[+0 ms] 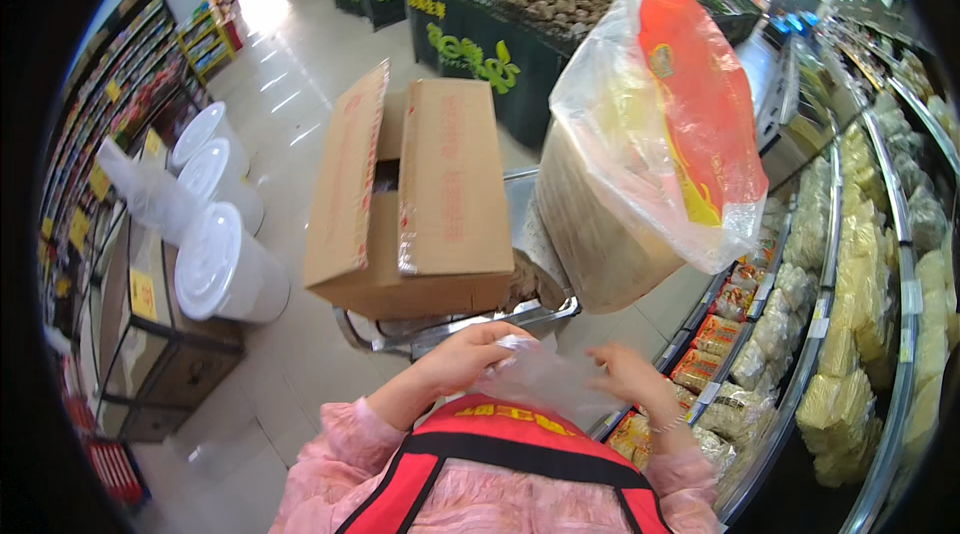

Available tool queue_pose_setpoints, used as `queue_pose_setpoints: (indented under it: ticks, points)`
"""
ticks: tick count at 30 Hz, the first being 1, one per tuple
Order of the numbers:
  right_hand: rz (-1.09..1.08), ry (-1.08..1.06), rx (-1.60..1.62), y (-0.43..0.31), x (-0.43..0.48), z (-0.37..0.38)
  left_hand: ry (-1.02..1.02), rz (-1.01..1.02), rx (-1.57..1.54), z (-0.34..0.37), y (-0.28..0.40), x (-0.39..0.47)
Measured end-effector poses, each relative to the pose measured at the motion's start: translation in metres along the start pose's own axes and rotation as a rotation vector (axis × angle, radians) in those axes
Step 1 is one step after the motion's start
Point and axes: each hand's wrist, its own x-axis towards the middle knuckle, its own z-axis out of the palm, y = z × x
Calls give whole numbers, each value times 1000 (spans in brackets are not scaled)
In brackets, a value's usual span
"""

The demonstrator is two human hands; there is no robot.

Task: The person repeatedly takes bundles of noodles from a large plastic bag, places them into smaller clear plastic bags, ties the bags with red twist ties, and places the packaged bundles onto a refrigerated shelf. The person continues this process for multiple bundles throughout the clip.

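Observation:
My left hand pinches the gathered edge of a clear plastic bag in front of the red apron. My right hand, slightly blurred, is at the other side of that bag; whether its fingers hold the film cannot be told. Just beyond the hands, a cardboard box with partly raised flaps rests on a metal cart. To its right stands a large clear and red plastic sack, its contents pale and its top folded over.
Refrigerated shelves with packaged foods run along my right side. White lidded buckets stand at the left beside a display stand. Dark green produce bins lie ahead. A red basket is at the lower left.

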Motion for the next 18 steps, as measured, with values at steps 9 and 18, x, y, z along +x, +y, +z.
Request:
queue_pose_setpoints:
  ticks: [9, 18]
  points:
    - [-110, 508, -725, -60, 101, -267, 65, 751, 1379, 2, 133, 71]
    - [-80, -518, -219, 25, 168, -243, -191, 656, 1813, 22, 193, 241]
